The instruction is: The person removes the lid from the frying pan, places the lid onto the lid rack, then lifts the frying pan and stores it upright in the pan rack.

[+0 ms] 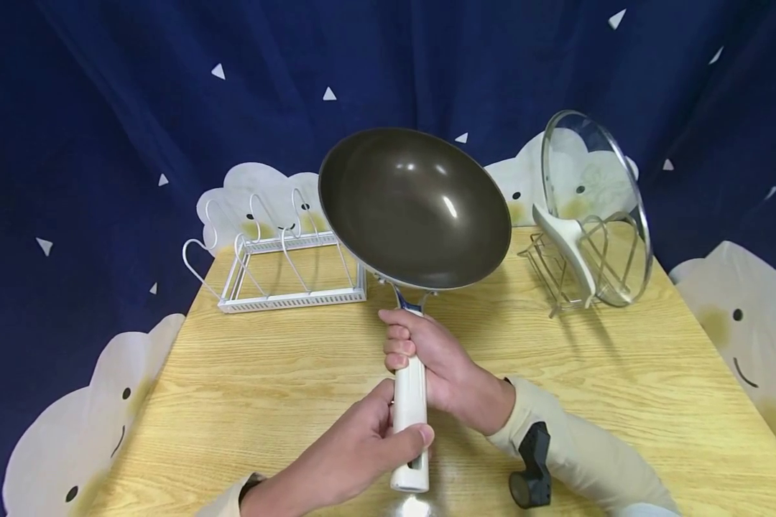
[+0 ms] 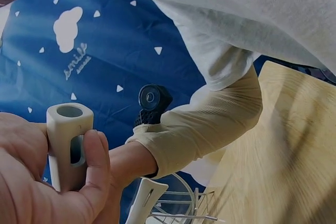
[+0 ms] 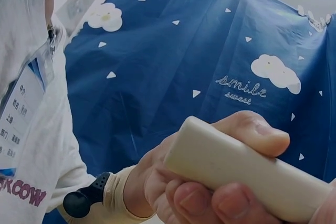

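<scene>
A wok [image 1: 414,208] with a dark brown inside and a cream handle [image 1: 410,395] is held above the table, its bowl tilted toward me. My right hand [image 1: 436,352] grips the handle close to the bowl, fingers wrapped round it. Lower down, my left hand [image 1: 356,449] holds the handle near its end, thumb lying across the front. The left wrist view shows the slotted, hollow end of the handle [image 2: 63,166] between the left thumb and fingers. In the right wrist view the handle [image 3: 236,169] is seen from close by, with fingers around it.
A white wire rack [image 1: 291,298] stands at the table's back left. At the back right, a glass lid [image 1: 595,172] with a cream handle leans upright in a metal wire stand [image 1: 552,287]. Behind the wooden table [image 1: 265,380] hangs a dark blue curtain [image 1: 388,64].
</scene>
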